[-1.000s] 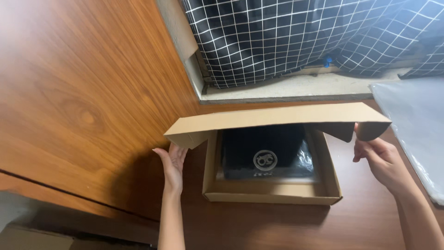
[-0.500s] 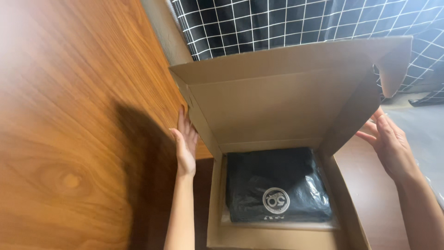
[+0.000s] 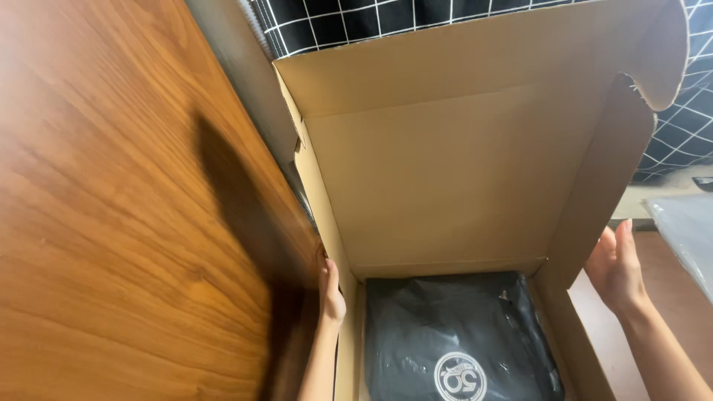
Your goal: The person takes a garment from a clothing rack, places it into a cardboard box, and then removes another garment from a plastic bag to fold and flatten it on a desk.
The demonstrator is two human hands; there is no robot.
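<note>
Cardboard box (image 3: 453,178), lid standing fully raised, is exposing a black bagged garment (image 3: 457,334) not yet lifted out. Left hand (image 3: 330,291) and right hand (image 3: 613,267) are pressing open-palmed against its side flaps beside the wooden panel (image 3: 111,223).

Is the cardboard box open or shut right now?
Open: the cardboard box has its lid standing upright, baring a black plastic-wrapped garment inside.

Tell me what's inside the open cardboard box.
Inside the cardboard box lies a black item in a glossy plastic bag with a round white emblem. It covers the box floor, so anything beneath is hidden; the near end is out of frame.
</note>
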